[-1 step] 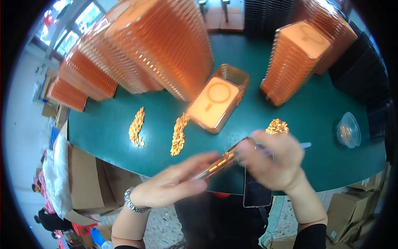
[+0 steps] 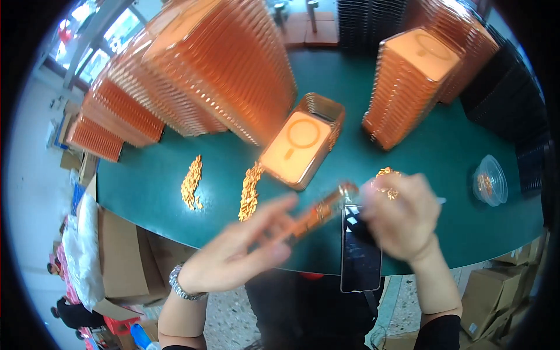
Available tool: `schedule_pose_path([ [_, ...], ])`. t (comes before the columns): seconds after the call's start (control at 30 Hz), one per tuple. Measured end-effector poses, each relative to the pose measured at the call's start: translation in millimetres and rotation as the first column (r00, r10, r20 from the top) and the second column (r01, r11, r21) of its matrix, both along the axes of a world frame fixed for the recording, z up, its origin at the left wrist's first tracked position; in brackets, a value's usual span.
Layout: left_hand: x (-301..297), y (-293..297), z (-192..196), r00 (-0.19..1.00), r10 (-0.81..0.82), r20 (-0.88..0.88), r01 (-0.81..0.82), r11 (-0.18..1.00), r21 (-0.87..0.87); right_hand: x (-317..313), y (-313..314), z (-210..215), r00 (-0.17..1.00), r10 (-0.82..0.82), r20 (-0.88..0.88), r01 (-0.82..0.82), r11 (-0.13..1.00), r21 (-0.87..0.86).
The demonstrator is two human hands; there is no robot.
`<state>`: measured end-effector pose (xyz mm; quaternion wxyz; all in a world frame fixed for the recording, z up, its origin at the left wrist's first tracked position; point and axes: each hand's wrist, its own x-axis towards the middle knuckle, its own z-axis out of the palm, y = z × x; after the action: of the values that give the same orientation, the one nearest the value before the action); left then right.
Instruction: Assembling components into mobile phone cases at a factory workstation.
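My left hand (image 2: 245,248) grips a phone case (image 2: 318,216) edge-on, its clear orange side toward me, with small gold pieces along that edge. Blurred by motion, my right hand (image 2: 405,219) is curled to the right of the case, apart from it. A thin pale tool (image 2: 441,200) pokes out behind that hand, and the rest of it is hidden. Partly behind the right fingers lies a small heap of gold pieces (image 2: 388,172). Below, a dark-screened phone (image 2: 360,251) rests at the table's near edge.
An orange phone case (image 2: 291,149) leans beyond my hands. Tall stacks of orange cases (image 2: 227,70) stand far left, another stack (image 2: 402,87) far right, with black stacks (image 2: 501,99) beside it. Two gold-piece rows (image 2: 249,192) lie left. A clear round tub (image 2: 490,181) sits right.
My right hand has come away from the case and shifted right, the pale tool moving with it. More of the phone's screen shows. The left hand, still holding the case, moved slightly left.
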<state>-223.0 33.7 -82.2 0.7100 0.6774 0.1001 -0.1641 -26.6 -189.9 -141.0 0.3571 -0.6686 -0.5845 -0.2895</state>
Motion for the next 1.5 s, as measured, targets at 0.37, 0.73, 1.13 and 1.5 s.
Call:
schedule_pose_path([
  [0.37, 140.9, -5.5, -38.2, 0.95, -0.01, 0.313, -0.313, 0.001, 0.95, 95.5, -95.3, -71.2, 0.825, -0.474, -0.307, 0.433, 0.88, -0.192],
  [0.73, 117.0, -12.0, -24.7, 0.987, -0.03, 0.158, -0.159, -0.026, 0.987, 94.1, -96.3, -73.6, 0.781, -0.457, -0.426, 0.392, 0.889, -0.236],
  [1.13, 240.1, -75.5, 103.1, 0.712, -0.274, 0.646, -0.528, 0.398, 0.75, 90.1, -99.8, -77.6, 0.767, -0.471, -0.436, 0.404, 0.882, -0.243],
  [1.5, 289.6, -46.9, 116.7, 0.727, -0.475, 0.495, -0.41, 0.278, 0.869, 92.5, -96.9, -76.5, 0.773, -0.458, -0.439, 0.371, 0.888, -0.271],
])
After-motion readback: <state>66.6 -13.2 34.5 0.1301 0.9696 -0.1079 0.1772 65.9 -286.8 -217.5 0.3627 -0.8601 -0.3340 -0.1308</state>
